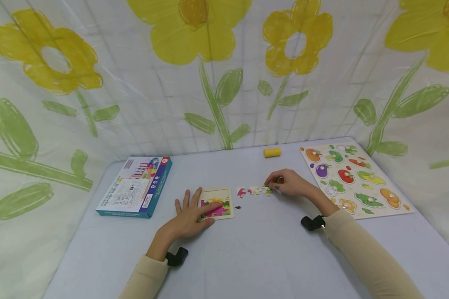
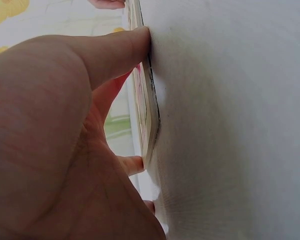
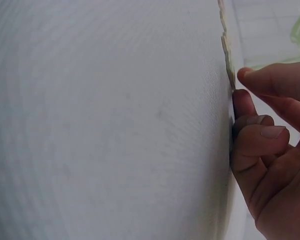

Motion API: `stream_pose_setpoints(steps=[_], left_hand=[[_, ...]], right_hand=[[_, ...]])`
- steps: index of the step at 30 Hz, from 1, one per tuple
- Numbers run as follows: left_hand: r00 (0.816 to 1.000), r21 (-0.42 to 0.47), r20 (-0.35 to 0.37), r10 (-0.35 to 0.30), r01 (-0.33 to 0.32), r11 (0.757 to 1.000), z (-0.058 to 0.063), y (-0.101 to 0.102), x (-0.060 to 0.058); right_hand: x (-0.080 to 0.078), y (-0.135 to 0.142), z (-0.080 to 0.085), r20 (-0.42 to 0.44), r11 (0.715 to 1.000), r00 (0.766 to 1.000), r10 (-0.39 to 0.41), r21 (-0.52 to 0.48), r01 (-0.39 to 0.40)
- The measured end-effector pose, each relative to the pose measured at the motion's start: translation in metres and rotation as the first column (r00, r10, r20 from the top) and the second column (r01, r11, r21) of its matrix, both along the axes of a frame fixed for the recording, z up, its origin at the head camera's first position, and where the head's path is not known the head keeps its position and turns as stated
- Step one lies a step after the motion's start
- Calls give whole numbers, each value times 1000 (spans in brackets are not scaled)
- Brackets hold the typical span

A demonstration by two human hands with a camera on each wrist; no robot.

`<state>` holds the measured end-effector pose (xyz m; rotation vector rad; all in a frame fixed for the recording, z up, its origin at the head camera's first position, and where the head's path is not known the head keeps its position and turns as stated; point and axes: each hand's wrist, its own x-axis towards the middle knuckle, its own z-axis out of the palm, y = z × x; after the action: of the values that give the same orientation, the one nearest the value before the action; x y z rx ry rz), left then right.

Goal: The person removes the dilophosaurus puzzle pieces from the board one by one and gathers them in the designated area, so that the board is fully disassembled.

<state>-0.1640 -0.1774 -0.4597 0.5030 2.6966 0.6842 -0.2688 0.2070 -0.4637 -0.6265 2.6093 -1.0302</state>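
A small wooden jigsaw tray (image 1: 232, 203) lies on the table with a pink and green picture partly filled in. Over its left side my left hand (image 1: 187, 218) spreads its fingers. The index finger reaches across the picture, and in the left wrist view the thumb (image 2: 122, 52) rests at the tray's near edge (image 2: 152, 117). Right of the tray lies a row of loose puzzle pieces (image 1: 253, 190). At the row's right end my right hand (image 1: 289, 182) pinches a green and yellow puzzle piece (image 1: 266, 191) between thumb and index finger, its other fingers curled. A small dark piece (image 1: 238, 207) lies beside the tray.
A boxed set (image 1: 134, 187) lies at the left. Toward the back is a yellow cylinder (image 1: 272, 153). A vegetable peg board (image 1: 374, 199) lies on the right, close to the right forearm. A flowered curtain (image 1: 157, 108) hangs behind the table.
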Motion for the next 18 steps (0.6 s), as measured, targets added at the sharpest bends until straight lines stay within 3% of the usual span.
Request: stream_pose_setpoints(steps=[10, 18], left_hand=[[1000, 5, 3, 4, -4, 1000, 1, 0, 1], [1000, 17, 0, 13, -13, 1000, 2, 2, 1]], right_hand=[[5, -8, 4, -42, 1000, 999, -15, -19, 14], [7, -34, 6, -50, 998, 999, 2, -55, -5]])
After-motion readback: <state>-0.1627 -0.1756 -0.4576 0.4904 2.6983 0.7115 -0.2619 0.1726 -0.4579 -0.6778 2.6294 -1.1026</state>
